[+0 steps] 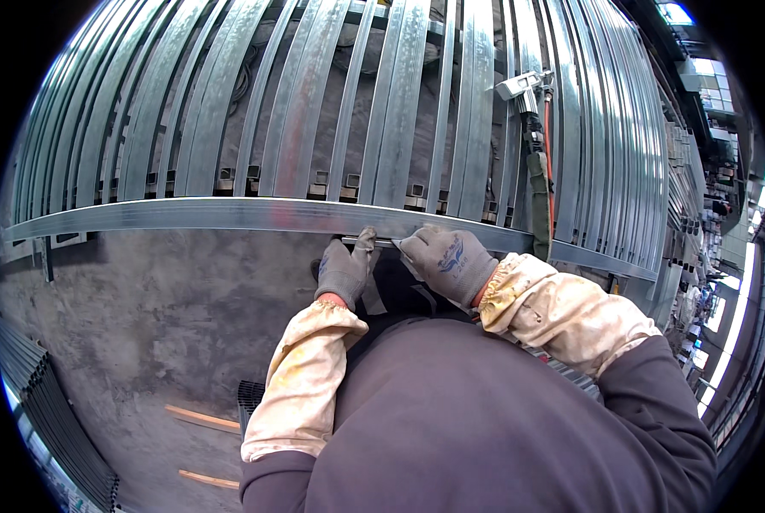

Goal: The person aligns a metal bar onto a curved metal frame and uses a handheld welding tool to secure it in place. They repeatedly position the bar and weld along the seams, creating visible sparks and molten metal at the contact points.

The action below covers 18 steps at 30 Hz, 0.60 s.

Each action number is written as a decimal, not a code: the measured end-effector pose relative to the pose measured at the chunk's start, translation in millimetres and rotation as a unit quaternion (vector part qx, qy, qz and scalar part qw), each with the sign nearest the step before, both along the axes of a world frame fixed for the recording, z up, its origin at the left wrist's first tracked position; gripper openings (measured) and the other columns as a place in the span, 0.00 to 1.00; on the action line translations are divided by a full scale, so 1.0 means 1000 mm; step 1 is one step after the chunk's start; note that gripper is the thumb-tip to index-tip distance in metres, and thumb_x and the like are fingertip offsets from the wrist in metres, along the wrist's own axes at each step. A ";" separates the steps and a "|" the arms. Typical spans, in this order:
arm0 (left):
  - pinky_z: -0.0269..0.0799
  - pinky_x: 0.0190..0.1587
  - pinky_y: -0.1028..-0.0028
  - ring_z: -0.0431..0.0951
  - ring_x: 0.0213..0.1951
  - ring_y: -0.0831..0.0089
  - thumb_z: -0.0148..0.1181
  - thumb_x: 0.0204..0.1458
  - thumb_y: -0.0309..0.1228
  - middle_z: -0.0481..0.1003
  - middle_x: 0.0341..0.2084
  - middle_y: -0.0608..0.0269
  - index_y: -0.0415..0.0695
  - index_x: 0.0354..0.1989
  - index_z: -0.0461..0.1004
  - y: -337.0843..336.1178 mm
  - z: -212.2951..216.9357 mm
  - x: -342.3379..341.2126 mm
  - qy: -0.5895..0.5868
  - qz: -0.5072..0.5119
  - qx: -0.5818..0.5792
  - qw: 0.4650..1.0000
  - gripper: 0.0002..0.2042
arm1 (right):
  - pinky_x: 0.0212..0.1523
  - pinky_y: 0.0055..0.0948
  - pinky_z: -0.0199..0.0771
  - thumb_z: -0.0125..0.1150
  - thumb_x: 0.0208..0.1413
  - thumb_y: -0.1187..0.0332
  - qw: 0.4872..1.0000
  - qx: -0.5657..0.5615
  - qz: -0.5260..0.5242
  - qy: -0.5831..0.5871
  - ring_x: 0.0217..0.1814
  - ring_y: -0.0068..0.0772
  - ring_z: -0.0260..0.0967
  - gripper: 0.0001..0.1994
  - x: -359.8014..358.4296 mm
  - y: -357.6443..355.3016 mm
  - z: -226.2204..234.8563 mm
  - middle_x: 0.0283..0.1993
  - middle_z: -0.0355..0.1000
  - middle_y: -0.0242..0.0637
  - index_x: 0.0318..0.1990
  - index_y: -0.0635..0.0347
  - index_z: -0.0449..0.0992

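Both my hands wear grey gloves and meet at the near side of a long galvanized steel tube [254, 211] that lies crosswise. My left hand [345, 267] is closed, thumb and fingers pinching a thin, light metal strip [369, 241] just below the tube's edge. To its right, my right hand [451, 263] is curled closed at the strip's other end, against the tube. A small pointed bit shows at its fingertips, but what it grips is mostly hidden. Beyond the crosswise tube, several parallel steel tubes [301, 111] run away from me.
A pale metal piece [519, 85] rests on the tubes at right, beside a cable in a green sleeve [540, 197] and an orange hose [548, 128]. Stacked dark profiles [57, 410] lie at lower left. Wooden strips [203, 417] lie on the grey floor [160, 316].
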<state>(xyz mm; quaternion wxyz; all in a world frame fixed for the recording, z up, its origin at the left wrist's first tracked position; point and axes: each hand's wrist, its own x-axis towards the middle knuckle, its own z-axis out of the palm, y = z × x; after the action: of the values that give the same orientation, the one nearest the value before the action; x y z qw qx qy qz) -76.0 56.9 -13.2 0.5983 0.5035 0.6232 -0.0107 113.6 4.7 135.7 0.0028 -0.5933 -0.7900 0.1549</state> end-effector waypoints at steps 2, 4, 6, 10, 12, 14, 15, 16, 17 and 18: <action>0.74 0.51 0.53 0.82 0.46 0.43 0.52 0.57 0.71 0.80 0.35 0.37 0.26 0.46 0.74 -0.001 -0.006 -0.003 0.004 -0.009 0.014 1.000 0.46 | 0.35 0.37 0.81 0.64 0.58 0.67 1.000 0.008 -0.008 0.022 0.37 0.39 0.78 0.06 0.001 0.003 0.000 0.34 0.76 0.35 0.40 0.56 0.76; 0.73 0.52 0.53 0.81 0.47 0.42 0.51 0.57 0.71 0.80 0.37 0.35 0.26 0.47 0.74 0.001 -0.005 -0.002 0.000 -0.021 0.002 1.000 0.46 | 0.35 0.38 0.81 0.64 0.58 0.68 0.999 0.006 -0.024 0.047 0.36 0.40 0.78 0.05 0.004 0.003 -0.003 0.35 0.77 0.35 0.39 0.56 0.76; 0.73 0.53 0.53 0.80 0.49 0.41 0.51 0.58 0.71 0.80 0.39 0.33 0.25 0.48 0.74 0.003 0.000 -0.002 0.001 -0.029 -0.016 0.999 0.46 | 0.35 0.38 0.81 0.64 0.57 0.68 0.999 0.012 -0.005 0.030 0.36 0.41 0.78 0.06 0.002 0.001 -0.007 0.34 0.76 0.35 0.39 0.56 0.77; 0.73 0.54 0.52 0.79 0.51 0.39 0.49 0.59 0.70 0.79 0.43 0.30 0.25 0.49 0.74 0.010 0.013 -0.005 -0.007 -0.043 -0.023 0.999 0.46 | 0.36 0.38 0.81 0.63 0.56 0.68 0.999 -0.045 -0.013 -0.023 0.37 0.41 0.79 0.06 -0.016 0.022 -0.009 0.35 0.77 0.36 0.39 0.56 0.77; 0.72 0.54 0.52 0.79 0.52 0.38 0.48 0.60 0.69 0.79 0.43 0.29 0.25 0.49 0.75 0.016 0.021 -0.006 0.008 -0.052 -0.014 0.999 0.45 | 0.36 0.38 0.81 0.62 0.57 0.69 0.999 -0.034 -0.010 -0.004 0.37 0.42 0.79 0.05 -0.012 0.018 -0.011 0.37 0.77 0.37 0.40 0.56 0.76; 0.72 0.54 0.51 0.79 0.52 0.37 0.46 0.62 0.68 0.79 0.44 0.29 0.26 0.48 0.76 0.015 0.040 -0.001 0.049 -0.066 -0.007 0.997 0.44 | 0.37 0.38 0.81 0.61 0.57 0.69 0.999 -0.049 -0.007 -0.015 0.38 0.42 0.80 0.05 -0.009 0.018 -0.011 0.38 0.77 0.38 0.40 0.57 0.76; 0.72 0.54 0.51 0.78 0.52 0.37 0.44 0.63 0.67 0.79 0.44 0.29 0.27 0.48 0.77 0.017 0.045 -0.001 0.046 -0.064 -0.010 0.997 0.43 | 0.37 0.38 0.81 0.61 0.57 0.69 0.997 -0.068 -0.002 -0.032 0.39 0.43 0.80 0.06 -0.013 0.022 -0.008 0.39 0.77 0.39 0.40 0.57 0.76; 0.72 0.54 0.51 0.78 0.53 0.36 0.43 0.64 0.67 0.79 0.44 0.29 0.27 0.48 0.77 0.019 0.049 0.000 0.042 -0.062 -0.013 0.997 0.43 | 0.37 0.38 0.81 0.60 0.58 0.69 0.995 -0.086 0.002 -0.050 0.39 0.43 0.80 0.06 -0.016 0.024 -0.008 0.40 0.77 0.39 0.41 0.57 0.76; 0.72 0.55 0.50 0.77 0.53 0.36 0.42 0.65 0.66 0.79 0.44 0.29 0.28 0.47 0.77 0.019 0.050 0.000 0.039 -0.061 -0.016 0.997 0.42 | 0.37 0.39 0.81 0.60 0.58 0.69 0.994 -0.094 -0.004 -0.050 0.40 0.44 0.80 0.06 -0.019 0.025 -0.014 0.40 0.77 0.40 0.41 0.57 0.76; 0.73 0.48 0.54 0.79 0.45 0.44 0.43 0.65 0.66 0.80 0.39 0.36 0.30 0.45 0.77 0.016 0.040 -0.002 0.026 -0.042 -0.005 0.999 0.41 | 0.37 0.39 0.81 0.60 0.58 0.69 0.994 -0.096 -0.004 -0.050 0.41 0.45 0.81 0.06 -0.023 0.029 -0.019 0.41 0.78 0.40 0.42 0.58 0.76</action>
<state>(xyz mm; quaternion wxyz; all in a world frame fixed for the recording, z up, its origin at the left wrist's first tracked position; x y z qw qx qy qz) -78.2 72.8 26.5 0.5834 0.5261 0.6166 -0.0521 90.2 33.6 116.4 -0.0930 -0.6008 -0.7683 0.2001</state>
